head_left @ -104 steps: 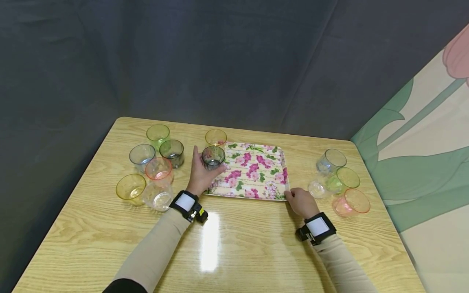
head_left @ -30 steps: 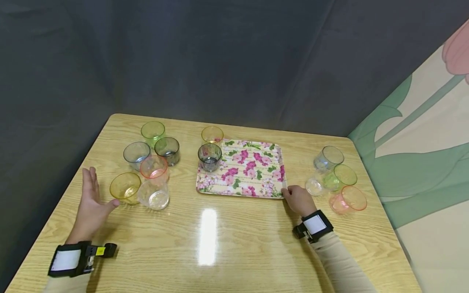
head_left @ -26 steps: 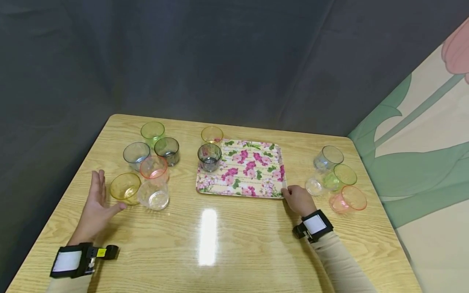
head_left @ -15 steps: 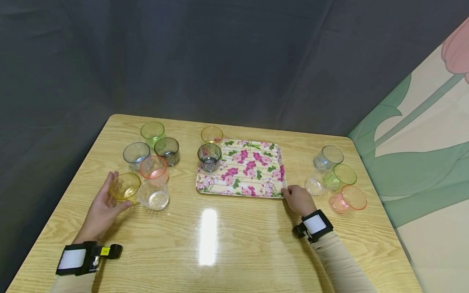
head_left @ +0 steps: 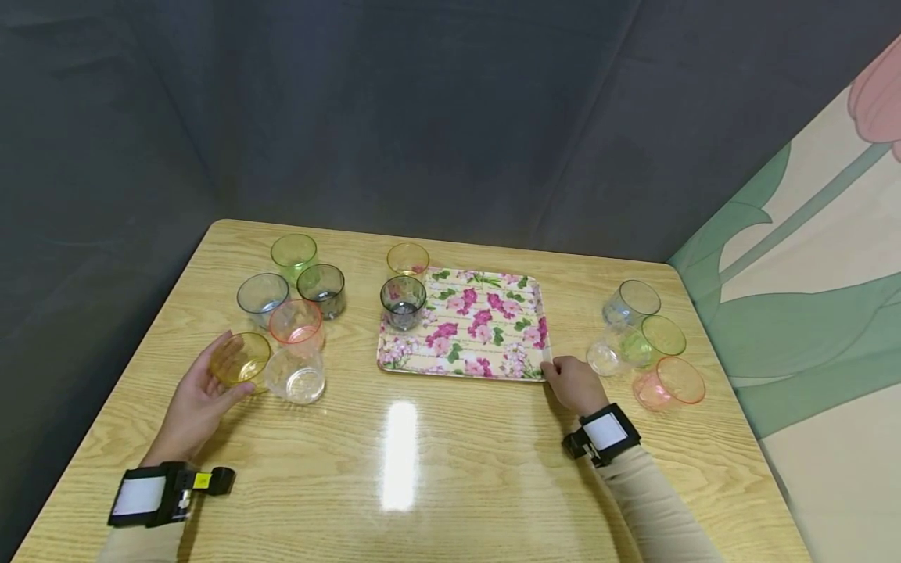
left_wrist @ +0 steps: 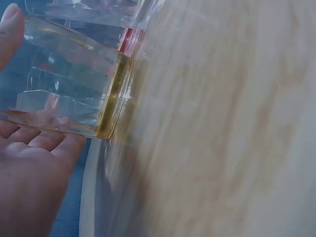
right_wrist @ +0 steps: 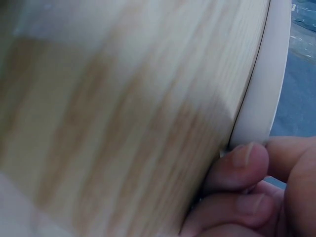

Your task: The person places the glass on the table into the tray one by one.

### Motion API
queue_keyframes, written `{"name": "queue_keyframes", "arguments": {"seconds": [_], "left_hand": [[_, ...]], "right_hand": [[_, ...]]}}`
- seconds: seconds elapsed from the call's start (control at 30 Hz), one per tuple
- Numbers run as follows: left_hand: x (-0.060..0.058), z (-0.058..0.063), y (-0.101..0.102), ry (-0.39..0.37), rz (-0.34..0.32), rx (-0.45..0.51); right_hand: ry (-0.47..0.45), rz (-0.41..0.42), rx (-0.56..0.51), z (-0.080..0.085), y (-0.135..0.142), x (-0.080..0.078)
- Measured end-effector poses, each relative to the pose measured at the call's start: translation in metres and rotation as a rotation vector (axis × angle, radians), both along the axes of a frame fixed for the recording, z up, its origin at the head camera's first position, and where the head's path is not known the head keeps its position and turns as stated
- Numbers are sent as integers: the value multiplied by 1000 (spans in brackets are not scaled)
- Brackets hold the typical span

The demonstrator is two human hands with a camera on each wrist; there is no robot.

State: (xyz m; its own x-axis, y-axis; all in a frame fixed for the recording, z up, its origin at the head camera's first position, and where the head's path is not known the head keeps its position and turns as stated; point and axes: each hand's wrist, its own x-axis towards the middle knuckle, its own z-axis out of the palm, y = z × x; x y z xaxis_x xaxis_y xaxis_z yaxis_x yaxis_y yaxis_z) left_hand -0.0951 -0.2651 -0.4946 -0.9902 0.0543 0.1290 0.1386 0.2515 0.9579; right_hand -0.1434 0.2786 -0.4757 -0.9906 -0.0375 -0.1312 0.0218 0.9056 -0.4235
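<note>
At the left of the head view my left hand (head_left: 195, 407) grips a yellow glass (head_left: 241, 366), thumb on the near side and fingers round the far side. In the left wrist view the base of this yellow glass (left_wrist: 111, 96) is right at the tabletop. My right hand (head_left: 576, 385) holds the near right corner of a flowered tray (head_left: 486, 328) between thumb and curled fingers. The tray edge (right_wrist: 261, 84) meets those fingers in the right wrist view. A dark grey glass (head_left: 403, 303) and a second yellow glass (head_left: 408, 262) stand upright along the tray's left side.
Close to my left hand stand a clear glass (head_left: 299, 379), a pink glass (head_left: 297, 324), a blue-grey glass (head_left: 263, 299), a dark glass (head_left: 322, 291) and a green glass (head_left: 294, 258). Several more glasses, including a pink one (head_left: 665, 387), stand right of the tray on the wooden table (head_left: 479, 469).
My left hand has let go of the dark grey glass on the tray, moved left and closed round the yellow glass. The right hand stays at the tray corner.
</note>
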Motion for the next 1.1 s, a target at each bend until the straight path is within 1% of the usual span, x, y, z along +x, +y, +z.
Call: {"name": "queue_keyframes", "arguments": {"seconds": [0.17, 0.27, 0.43, 0.57, 0.67, 0.8, 0.9, 1.03, 1.1], "left_hand": [[1, 0, -1, 9, 4, -1], [2, -1, -1, 11, 5, 15], [4, 0, -3, 19, 19, -2], [7, 5, -8, 58, 45, 43], [7, 14, -12, 104, 56, 121], [8, 32, -12, 160, 67, 175], [10, 46, -7, 201, 72, 196], [9, 65, 4, 258, 34, 268], [8, 75, 12, 263, 9, 300]], "right_hand": [[-8, -4, 0, -1, 0, 0], [-13, -8, 2, -2, 0, 0], [-23, -18, 6, -2, 0, 0], [-19, -12, 12, -1, 0, 0], [-8, -4, 12, 0, 0, 0], [-8, -5, 5, -1, 1, 0], [-10, -1, 0, -2, 1, -1], [-10, 2, 0, -2, 1, -1], [-11, -1, 4, -3, 1, -1]]}}
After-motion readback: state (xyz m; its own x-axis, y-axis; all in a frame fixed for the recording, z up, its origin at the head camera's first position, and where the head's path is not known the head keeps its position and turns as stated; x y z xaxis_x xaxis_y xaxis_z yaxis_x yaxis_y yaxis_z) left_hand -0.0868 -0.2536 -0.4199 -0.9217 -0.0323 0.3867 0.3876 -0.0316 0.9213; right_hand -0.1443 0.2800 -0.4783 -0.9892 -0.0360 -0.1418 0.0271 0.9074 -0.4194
